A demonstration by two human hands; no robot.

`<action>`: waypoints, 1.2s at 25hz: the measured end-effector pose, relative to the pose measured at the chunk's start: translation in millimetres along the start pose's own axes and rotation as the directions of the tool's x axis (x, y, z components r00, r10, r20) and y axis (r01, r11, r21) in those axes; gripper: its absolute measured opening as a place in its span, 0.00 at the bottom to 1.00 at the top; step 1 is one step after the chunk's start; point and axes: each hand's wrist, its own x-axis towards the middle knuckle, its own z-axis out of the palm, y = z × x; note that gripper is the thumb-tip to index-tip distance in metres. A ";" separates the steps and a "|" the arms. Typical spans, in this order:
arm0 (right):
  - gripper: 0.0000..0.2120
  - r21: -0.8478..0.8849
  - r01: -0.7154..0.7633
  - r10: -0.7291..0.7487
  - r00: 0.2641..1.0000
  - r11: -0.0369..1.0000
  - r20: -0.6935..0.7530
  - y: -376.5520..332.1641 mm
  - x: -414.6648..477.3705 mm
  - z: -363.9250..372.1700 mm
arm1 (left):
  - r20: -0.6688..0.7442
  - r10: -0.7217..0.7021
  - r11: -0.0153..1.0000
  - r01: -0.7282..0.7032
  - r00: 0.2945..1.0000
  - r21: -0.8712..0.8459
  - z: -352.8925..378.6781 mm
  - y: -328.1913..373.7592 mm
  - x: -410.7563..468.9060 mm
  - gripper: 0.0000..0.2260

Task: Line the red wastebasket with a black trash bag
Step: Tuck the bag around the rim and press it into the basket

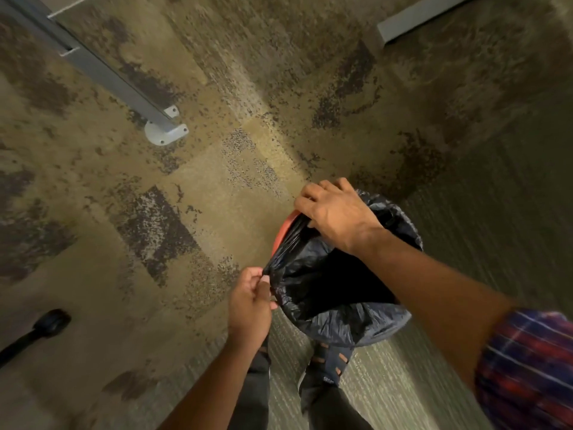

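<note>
Left hand (pixel 249 301) pinches a gathered fold of the black trash bag (pixel 328 280) between thumb and fingertips at the near-left side of the bin's mouth. Right hand (pixel 333 209), reaching over from the right, is closed on the bag's edge at the far-left side, where it presses the film against the rim. Between the two hands a short arc of the red wastebasket (pixel 283 229) rim is bare; this is the only red visible. Elsewhere, on the right and near sides, the bag is folded down over the rim and hides it. The bin stands on the patterned carpet (pixel 173 187), just ahead of the person's sandalled foot (pixel 328 364). The bag's interior hangs open and dark; nothing can be made out within it. Judged from this, the remaining step is to draw the bag's edge outward and leftward over the exposed arc; both hands adjoin it, the right the nearer.
</note>
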 end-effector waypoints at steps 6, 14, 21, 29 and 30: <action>0.13 0.004 0.082 -0.082 0.995 0.997 0.060 19.9 2.4 -14.2 | 0.049 0.062 0.993 -0.066 0.997 0.093 -2.4 4.3 9.7 0.08; 0.06 0.358 -0.281 0.130 0.912 0.890 0.390 39.5 58.3 -17.1 | 0.191 -0.093 0.990 0.070 0.977 0.124 -1.3 17.5 43.6 0.10; 0.06 0.510 -0.646 0.391 0.757 0.568 0.524 58.2 61.2 11.6 | 0.347 -0.314 0.949 0.303 0.884 0.087 9.1 20.2 70.4 0.10; 0.15 0.651 -0.759 0.311 0.624 0.023 0.717 109.7 -18.4 2.8 | 0.365 -0.280 0.929 0.346 0.888 -0.129 7.2 11.8 53.6 0.10; 0.13 0.661 -0.749 0.253 0.632 -0.046 0.733 112.7 -23.1 5.7 | 0.359 -0.274 0.927 0.344 0.892 -0.147 8.9 12.8 53.8 0.10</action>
